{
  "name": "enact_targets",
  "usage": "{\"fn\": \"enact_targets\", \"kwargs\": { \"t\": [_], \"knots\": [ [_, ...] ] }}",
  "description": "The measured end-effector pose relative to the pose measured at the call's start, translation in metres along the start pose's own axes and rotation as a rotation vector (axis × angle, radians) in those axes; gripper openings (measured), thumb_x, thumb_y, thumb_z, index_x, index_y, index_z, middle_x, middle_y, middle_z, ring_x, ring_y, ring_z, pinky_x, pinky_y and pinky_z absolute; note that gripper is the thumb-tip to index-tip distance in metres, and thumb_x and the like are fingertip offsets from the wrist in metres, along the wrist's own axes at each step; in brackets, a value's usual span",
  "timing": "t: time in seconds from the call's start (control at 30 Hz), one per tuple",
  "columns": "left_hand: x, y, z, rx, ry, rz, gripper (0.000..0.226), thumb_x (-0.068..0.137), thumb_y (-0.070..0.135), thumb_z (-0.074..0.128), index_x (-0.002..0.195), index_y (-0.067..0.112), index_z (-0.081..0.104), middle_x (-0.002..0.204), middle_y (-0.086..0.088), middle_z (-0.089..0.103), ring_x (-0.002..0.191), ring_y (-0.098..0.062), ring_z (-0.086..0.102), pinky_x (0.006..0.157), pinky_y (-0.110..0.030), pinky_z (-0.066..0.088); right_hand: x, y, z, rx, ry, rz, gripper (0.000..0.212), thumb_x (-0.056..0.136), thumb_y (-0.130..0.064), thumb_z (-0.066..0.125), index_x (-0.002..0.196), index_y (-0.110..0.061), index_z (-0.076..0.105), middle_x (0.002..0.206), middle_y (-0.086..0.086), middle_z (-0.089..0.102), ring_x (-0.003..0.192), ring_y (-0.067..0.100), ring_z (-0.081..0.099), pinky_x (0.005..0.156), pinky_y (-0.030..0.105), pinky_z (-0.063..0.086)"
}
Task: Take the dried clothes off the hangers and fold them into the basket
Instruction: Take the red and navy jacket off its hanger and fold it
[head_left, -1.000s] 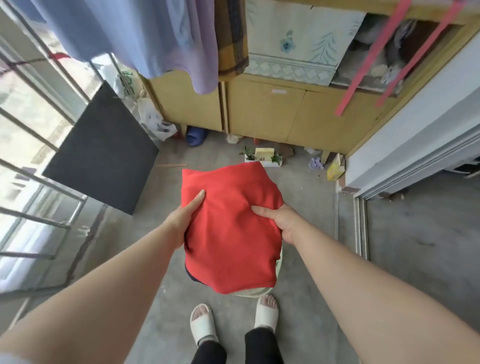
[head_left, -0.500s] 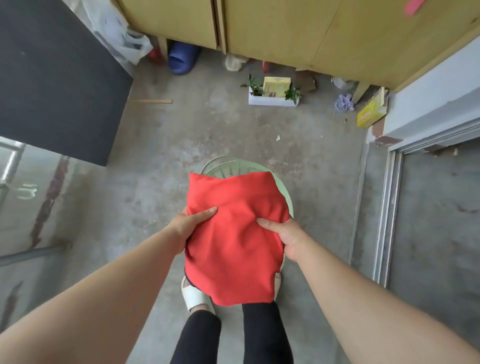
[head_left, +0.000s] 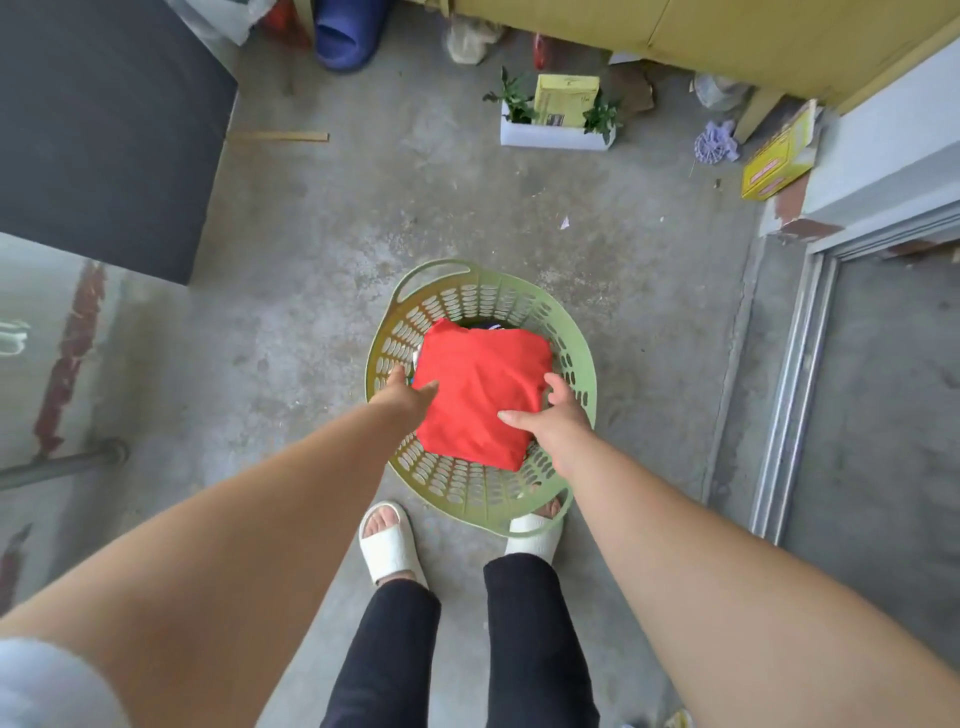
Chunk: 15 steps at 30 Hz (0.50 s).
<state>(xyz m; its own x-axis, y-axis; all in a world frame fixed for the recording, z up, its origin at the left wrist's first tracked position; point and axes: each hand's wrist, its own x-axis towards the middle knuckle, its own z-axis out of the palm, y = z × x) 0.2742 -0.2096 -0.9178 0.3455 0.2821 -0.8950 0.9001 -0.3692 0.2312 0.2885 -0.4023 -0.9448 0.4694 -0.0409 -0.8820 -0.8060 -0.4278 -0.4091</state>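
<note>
One folded red garment (head_left: 480, 395) in green basket (head_left: 467, 488), left hand (head_left: 402, 392) at edge, grip unclear, right hand (head_left: 558, 423) slack atop

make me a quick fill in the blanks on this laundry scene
1. The folded garment is ____ in colour.
2. It lies in a perforated ____ basket, with the left hand and right hand on it.
3. The person wears ____ slippers.
4. A ____ lone slipper lies by the yellow cabinet.
Missing words: red; green; white; blue.
</note>
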Motion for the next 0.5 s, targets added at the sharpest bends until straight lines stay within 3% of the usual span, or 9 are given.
{"fn": "enact_targets", "kwargs": {
  "t": [0.23,0.37,0.5],
  "knots": [
    [-0.055,0.013,-0.010,0.058,-0.001,0.046,0.065,0.097,0.048,0.038,0.152,0.021,0.014,0.151,-0.009,0.034,0.134,-0.034,0.039,0.105,-0.042,0.035,-0.049,-0.023,-0.003,0.019,-0.032,-0.048,0.100,0.069,-0.017,0.085,0.149,-0.026,0.026,0.149,0.008,0.038,0.131,0.024,0.044,0.110,0.041,0.036],
    [-0.094,0.020,-0.019,-0.042,-0.020,0.099,0.056,0.097,0.048,0.040,0.144,0.017,0.036,0.140,-0.011,0.049,0.124,-0.032,0.050,0.101,-0.040,0.042,-0.084,-0.035,-0.005,0.051,-0.026,-0.053,0.100,0.067,-0.016,0.087,0.148,-0.027,0.029,0.143,0.008,0.044,0.125,0.025,0.049,0.108,0.044,0.040],
    [-0.138,0.024,-0.028,-0.242,-0.064,0.104,0.044,0.098,0.039,0.045,0.132,0.011,0.049,0.126,-0.007,0.058,0.102,-0.023,0.064,0.069,-0.028,0.047,-0.126,-0.050,-0.014,0.067,-0.047,-0.085,0.093,0.070,-0.012,0.084,0.146,-0.024,0.031,0.137,0.009,0.048,0.122,0.026,0.051,0.105,0.040,0.041]
  ]
}}
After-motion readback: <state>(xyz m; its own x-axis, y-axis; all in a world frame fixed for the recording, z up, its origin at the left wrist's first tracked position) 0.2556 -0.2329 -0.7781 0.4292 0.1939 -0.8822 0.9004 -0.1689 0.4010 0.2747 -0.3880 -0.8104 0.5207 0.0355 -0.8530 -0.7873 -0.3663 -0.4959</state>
